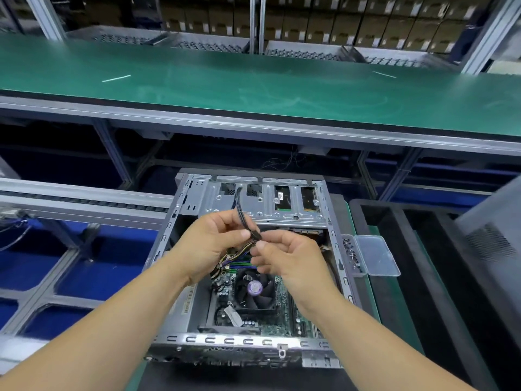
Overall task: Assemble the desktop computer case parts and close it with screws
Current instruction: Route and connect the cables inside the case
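An open grey computer case (334,241) lies in front of me, with its motherboard and round black fan (255,289) exposed. A grey drive cage (262,201) spans its far end. A black cable bundle (241,210) runs down from the cage to a black connector (256,235). My left hand (214,244) pinches the cable and connector from the left. My right hand (284,255) pinches the connector's lower end from the right, thumb against it. Both hands hover above the case's middle.
A clear plastic box (375,255) with small screws stands open just right of the case. A grey perforated side panel (493,238) leans at far right over black foam trays. A green conveyor belt (253,88) runs across the back. Blue bins sit at left.
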